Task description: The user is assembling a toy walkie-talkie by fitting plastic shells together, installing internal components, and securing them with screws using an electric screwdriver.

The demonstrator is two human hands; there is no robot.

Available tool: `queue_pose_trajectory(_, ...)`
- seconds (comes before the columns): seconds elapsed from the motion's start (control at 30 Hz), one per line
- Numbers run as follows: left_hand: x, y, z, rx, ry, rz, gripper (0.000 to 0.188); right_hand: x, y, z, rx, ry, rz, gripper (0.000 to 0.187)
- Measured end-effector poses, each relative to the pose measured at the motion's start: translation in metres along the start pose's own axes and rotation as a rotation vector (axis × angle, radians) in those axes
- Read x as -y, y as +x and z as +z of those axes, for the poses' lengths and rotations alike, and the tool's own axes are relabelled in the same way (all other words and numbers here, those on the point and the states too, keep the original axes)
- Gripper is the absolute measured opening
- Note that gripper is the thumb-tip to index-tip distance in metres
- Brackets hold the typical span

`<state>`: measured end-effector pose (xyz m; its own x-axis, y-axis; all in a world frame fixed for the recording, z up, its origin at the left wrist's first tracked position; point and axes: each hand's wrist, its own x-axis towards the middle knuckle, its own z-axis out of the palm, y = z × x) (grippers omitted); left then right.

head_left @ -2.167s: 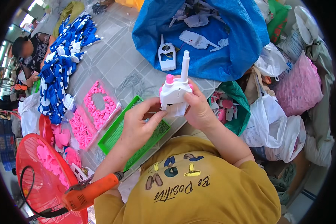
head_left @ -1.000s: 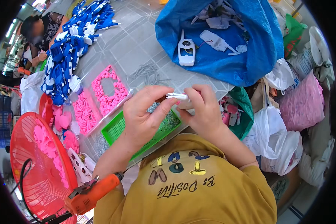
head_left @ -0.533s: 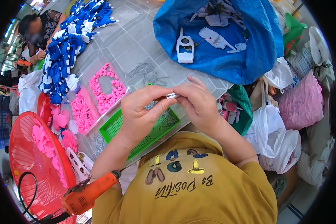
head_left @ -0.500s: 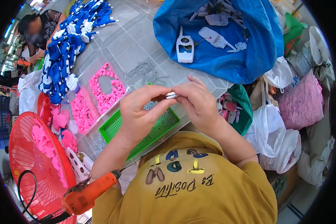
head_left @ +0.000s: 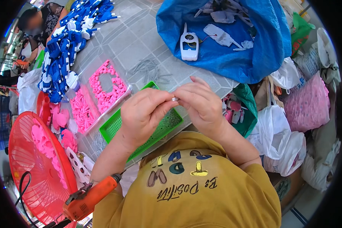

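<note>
Over the green plastic basket [head_left: 117, 123], my left hand [head_left: 144, 112] and my right hand [head_left: 201, 104] meet fingertip to fingertip. Both pinch a small whitish, shiny piece [head_left: 174, 99]; most of it is covered by the fingers, so its kind cannot be made out. Small metal screws [head_left: 173, 119] lie in the basket under my hands. To its left, a clear divided tray [head_left: 128, 92] holds pink tubular pieces [head_left: 108, 81] and longer pink pieces [head_left: 81, 110]. Thin grey metal pins [head_left: 150, 70] lie on the table beyond.
A blue bag [head_left: 231, 66] at the back right holds white handset-shaped casings [head_left: 189, 47]. Blue-and-white casings [head_left: 59, 57] are heaped at the left. An orange power screwdriver [head_left: 91, 197] hangs by my left forearm, near a red basket [head_left: 38, 167]. Another person [head_left: 51, 19] sits far left.
My fingers have closed further over the small piece, and less of it shows. The view has shifted slightly; both hands stay above the green basket.
</note>
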<state>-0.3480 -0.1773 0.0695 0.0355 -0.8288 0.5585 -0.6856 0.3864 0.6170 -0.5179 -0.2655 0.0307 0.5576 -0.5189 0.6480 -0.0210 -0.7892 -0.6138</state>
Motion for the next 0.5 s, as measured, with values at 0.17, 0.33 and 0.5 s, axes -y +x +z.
queue_pose_trajectory(0.17, -0.003, -0.005, -0.014, 0.006, -0.028, -0.099, 0.021, 0.004, 0.0, 0.001, 0.015, -0.01, -0.002, 0.026)
queue_pose_trajectory(0.33, 0.042, -0.002, -0.056, -0.491, 0.231, -0.373, 0.019, 0.014, 0.005, -0.009, 0.069, 0.023, 0.161, 0.023)
queue_pose_trajectory(0.5, 0.117, -0.004, -0.11, -0.336, 0.386, -0.643, 0.025, 0.025, 0.006, -0.028, 0.128, 0.297, 0.388, 0.014)
